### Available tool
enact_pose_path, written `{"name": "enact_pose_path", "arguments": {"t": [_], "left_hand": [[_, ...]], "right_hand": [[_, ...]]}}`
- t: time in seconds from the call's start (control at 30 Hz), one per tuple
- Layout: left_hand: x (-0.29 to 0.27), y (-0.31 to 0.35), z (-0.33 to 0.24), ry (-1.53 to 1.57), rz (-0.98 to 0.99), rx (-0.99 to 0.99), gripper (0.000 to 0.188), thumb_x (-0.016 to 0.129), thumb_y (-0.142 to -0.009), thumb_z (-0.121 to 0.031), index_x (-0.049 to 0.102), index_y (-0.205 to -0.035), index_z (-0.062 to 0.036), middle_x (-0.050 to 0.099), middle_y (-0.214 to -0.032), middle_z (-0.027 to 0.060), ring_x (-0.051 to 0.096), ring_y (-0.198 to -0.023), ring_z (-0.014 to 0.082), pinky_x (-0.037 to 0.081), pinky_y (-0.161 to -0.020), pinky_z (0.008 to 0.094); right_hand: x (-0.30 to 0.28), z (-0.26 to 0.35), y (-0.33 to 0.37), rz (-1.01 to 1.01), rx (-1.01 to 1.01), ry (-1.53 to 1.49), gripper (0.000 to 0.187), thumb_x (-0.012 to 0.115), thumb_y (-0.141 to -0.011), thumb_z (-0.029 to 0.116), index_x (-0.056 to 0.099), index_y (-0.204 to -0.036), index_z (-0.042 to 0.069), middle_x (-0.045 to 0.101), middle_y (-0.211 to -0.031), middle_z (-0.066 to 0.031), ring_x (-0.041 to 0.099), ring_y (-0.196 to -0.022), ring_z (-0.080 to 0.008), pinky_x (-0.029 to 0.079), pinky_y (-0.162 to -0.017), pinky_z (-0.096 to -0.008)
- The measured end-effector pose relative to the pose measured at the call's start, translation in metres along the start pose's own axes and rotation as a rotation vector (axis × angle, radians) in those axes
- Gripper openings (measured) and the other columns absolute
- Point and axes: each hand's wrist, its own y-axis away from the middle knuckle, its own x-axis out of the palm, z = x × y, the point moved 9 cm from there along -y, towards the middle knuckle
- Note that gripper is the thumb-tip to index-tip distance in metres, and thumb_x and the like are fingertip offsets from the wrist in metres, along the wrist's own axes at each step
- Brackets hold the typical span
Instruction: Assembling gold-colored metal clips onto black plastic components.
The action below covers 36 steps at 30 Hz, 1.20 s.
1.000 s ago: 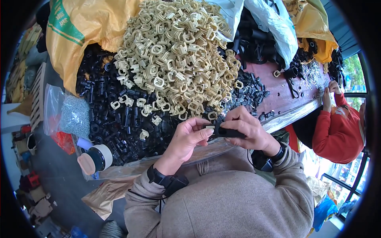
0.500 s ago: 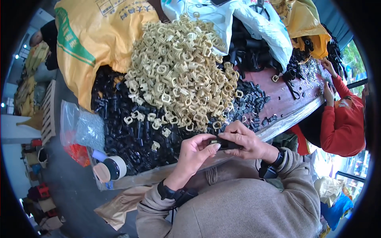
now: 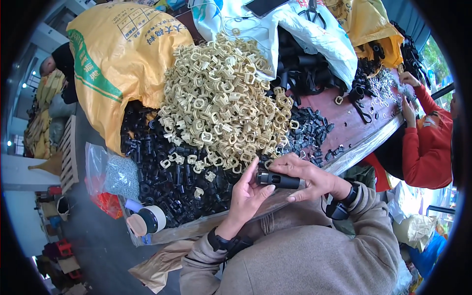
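A short black plastic tube (image 3: 282, 181) with cut-out slots at its left end lies level between my hands, over the table's near edge. My right hand (image 3: 314, 178) grips its right part, thumb below and fingers along the top. At the slotted end, my left hand (image 3: 246, 199) has its thumb against the underside and its index finger raised behind, the end lying between them. Just beyond my hands rises a big heap of cream plastic ring-shaped clips (image 3: 223, 105). Loose black plastic parts (image 3: 169, 184) are piled left of and below it.
Small dark pieces (image 3: 312, 130) lie right of the heap. A yellow sack (image 3: 132, 59) and a white bag (image 3: 317, 42) stand behind. At the left corner are a lidded jar (image 3: 153, 219) and a bag of grey granules (image 3: 121, 177). A person in red (image 3: 427, 147) works at the right.
The black tube, mostly covered by my fingers before, now shows its length and slots. My left fingers have loosened and lifted from around its end; my right hand has shifted along it.
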Motion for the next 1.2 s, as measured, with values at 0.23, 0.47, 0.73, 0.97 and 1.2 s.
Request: {"name": "enact_pose_path", "arguments": {"t": [0.23, 0.47, 0.73, 0.97, 1.2], "left_hand": [[0.014, 0.004, -0.011, 0.136, 0.075, 0.052, 0.084, 0.064, -0.074, -0.003, 0.005, -0.134, -0.0018, 0.043, -0.116, 0.0144, 0.047, -0.103, 0.0183, 0.041, -0.087, 0.0292], [0.011, 0.002, 0.007, 0.213, 0.046, -0.055, 0.088, 0.065, -0.071, -0.001, 0.004, -0.134, -0.0032, 0.043, -0.116, 0.0159, 0.045, -0.106, 0.0191, 0.041, -0.088, 0.0316], [0.006, -0.010, -0.011, 0.234, -0.013, 0.106, 0.088, 0.064, -0.075, -0.028, 0.003, -0.133, -0.0016, 0.045, -0.111, 0.0156, 0.045, -0.104, 0.0199, 0.038, -0.089, 0.0331], [0.029, -0.017, -0.026, 0.195, -0.025, 0.198, 0.090, 0.052, -0.076, -0.053, 0.006, -0.132, -0.0002, 0.046, -0.110, 0.0150, 0.046, -0.102, 0.0211, 0.032, -0.092, 0.0352], [0.048, -0.006, -0.019, 0.178, 0.057, 0.215, 0.085, 0.052, -0.077, -0.050, 0.010, -0.132, 0.0000, 0.045, -0.109, 0.0153, 0.044, -0.102, 0.0210, 0.031, -0.093, 0.0358]], "right_hand": [[0.013, 0.019, -0.015, 0.117, -0.140, -0.250, 0.084, 0.064, -0.067, 0.048, 0.032, -0.127, -0.001, 0.039, -0.122, -0.0184, 0.038, -0.112, -0.0326, 0.027, -0.094, -0.0413], [0.016, 0.013, -0.016, 0.171, -0.151, -0.328, 0.083, 0.067, -0.064, 0.043, 0.034, -0.124, -0.003, 0.042, -0.117, -0.0194, 0.040, -0.109, -0.0336, 0.030, -0.093, -0.0418], [0.002, 0.012, -0.011, -0.019, -0.053, -0.298, 0.078, 0.066, -0.061, 0.053, 0.048, -0.113, -0.002, 0.052, -0.107, -0.0159, 0.050, -0.098, -0.0293, 0.037, -0.087, -0.0378], [0.029, 0.017, -0.006, 0.040, 0.024, -0.343, 0.065, 0.069, -0.061, 0.048, 0.051, -0.100, 0.000, 0.054, -0.096, -0.0110, 0.053, -0.090, -0.0234, 0.040, -0.081, -0.0331], [0.033, 0.018, 0.006, -0.007, 0.007, -0.300, 0.058, 0.070, -0.061, 0.045, 0.052, -0.094, 0.001, 0.055, -0.087, -0.0088, 0.054, -0.081, -0.0212, 0.042, -0.075, -0.0311]]}}
